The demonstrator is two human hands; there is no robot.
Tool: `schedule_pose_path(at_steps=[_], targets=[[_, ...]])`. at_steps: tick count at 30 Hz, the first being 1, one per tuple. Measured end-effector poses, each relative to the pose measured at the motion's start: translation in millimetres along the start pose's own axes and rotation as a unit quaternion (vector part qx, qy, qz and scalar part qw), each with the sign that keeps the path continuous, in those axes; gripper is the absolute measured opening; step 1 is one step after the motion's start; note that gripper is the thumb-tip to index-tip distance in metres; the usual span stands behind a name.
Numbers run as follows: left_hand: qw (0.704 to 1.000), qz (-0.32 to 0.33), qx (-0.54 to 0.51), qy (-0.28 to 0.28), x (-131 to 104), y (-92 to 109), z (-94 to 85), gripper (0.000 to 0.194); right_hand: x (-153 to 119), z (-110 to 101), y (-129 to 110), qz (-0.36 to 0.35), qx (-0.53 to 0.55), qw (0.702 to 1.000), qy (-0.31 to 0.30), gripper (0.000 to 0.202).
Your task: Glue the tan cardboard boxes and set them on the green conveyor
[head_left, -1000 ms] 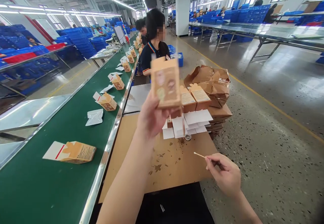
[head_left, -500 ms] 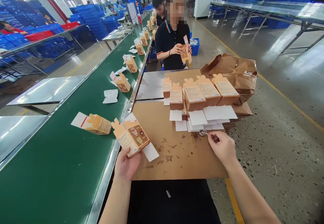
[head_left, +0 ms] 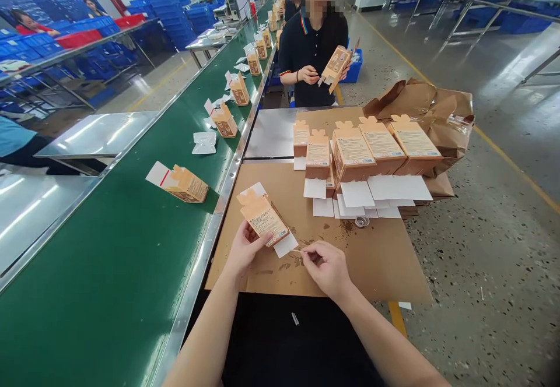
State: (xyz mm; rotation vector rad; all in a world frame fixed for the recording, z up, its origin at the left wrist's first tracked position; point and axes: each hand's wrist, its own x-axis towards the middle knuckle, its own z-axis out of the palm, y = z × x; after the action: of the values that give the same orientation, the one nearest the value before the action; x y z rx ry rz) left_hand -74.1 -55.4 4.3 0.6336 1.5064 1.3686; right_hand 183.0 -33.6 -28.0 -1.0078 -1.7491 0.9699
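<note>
My left hand [head_left: 245,248] is closed around the lower side of a tan and brown carton [head_left: 268,222], tilted, with its printed panel up and a white flap [head_left: 286,245] sticking out at the near end. Between the thumb and fingers of my right hand [head_left: 326,266] is a thin pale stick [head_left: 296,250]. Its tip points left at the white flap; whether they touch I cannot tell. A small round dish [head_left: 362,221] lies on the brown cardboard sheet [head_left: 380,259], beside dark brown specks and smears.
Stacked cartons [head_left: 352,151] with white flaps stand at the back of the cardboard, before crumpled brown paper [head_left: 446,119]. On the left runs a green conveyor belt [head_left: 109,270] carrying more cartons [head_left: 188,184] and a white packet [head_left: 204,143]. A co-worker [head_left: 312,55] across holds another carton.
My right hand has moved left from the dish to the carton, bringing the stick. My left hand has turned the carton and shifted it right. The co-worker's carton has tilted.
</note>
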Motion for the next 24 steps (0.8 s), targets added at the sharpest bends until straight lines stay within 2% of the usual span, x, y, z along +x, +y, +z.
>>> schedule_pose_path(at_steps=[3,7,10,17,20,24], targets=[[1.0,0.001,-0.003,-0.002,-0.7,-2.6,-0.3,0.087,4.3,10.6,6.9,0.008,-0.001,0.999,-0.037,0.024],[1.0,0.01,0.007,-0.013,-2.2,-4.2,0.3,0.088,5.6,5.1,12.2,0.002,-0.009,0.999,-0.038,0.022],[0.999,0.036,0.035,-0.02,-5.1,-10.5,-0.1,0.089,4.2,-7.3,11.7,-0.001,-0.011,1.0,-0.009,0.025],[0.978,0.124,0.165,0.01,-21.8,-46.0,3.4,0.087,-6.5,-50.4,8.9,0.008,-0.022,0.998,0.063,0.025],[0.969,0.141,0.2,0.029,-30.8,-48.9,6.4,0.08,-12.3,-61.9,9.0,0.007,-0.021,0.996,0.081,0.024],[0.956,0.136,0.257,0.032,-40.1,-43.3,8.6,0.071,-19.6,-68.4,9.3,0.021,-0.02,0.996,0.086,0.024]])
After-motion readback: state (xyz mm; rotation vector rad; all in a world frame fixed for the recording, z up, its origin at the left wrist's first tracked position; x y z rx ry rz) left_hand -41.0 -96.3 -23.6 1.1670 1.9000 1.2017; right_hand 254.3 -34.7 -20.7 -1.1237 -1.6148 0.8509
